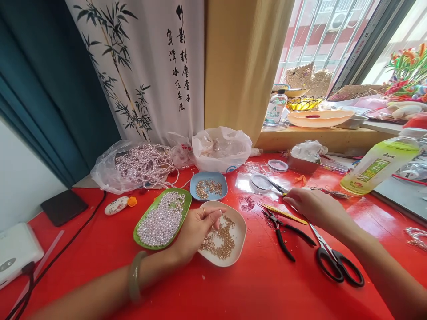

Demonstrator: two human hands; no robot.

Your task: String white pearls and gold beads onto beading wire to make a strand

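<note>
My left hand (pixel 195 231), with a ring and a jade-coloured bangle, hovers over a white dish (pixel 242 231) of small gold beads (pixel 228 244). Its thumb and index finger are pinched together; anything between them is too small to make out. Further right, my right hand (pixel 310 205) is closed over the handle end of a pair of pliers (pixel 276 186), whose jaws point away to the left. Just below that hand lie yellow tweezers (pixel 283 213), black-handled cutting pliers (pixel 280 235) and black-handled scissors (pixel 333 258). Left of the white dish, a green tray (pixel 137 235) holds pale pearl beads (pixel 162 220).
A blue dish (pixel 192 189) of gold beads stands behind the white one. Bags of bead strands (pixel 143 164) and a white plastic bag (pixel 222 149) line the back. Wire spools (pixel 262 182) lie beyond the tools. A drink bottle (pixel 380 162) leans right; a black cable (pixel 73 233) runs left.
</note>
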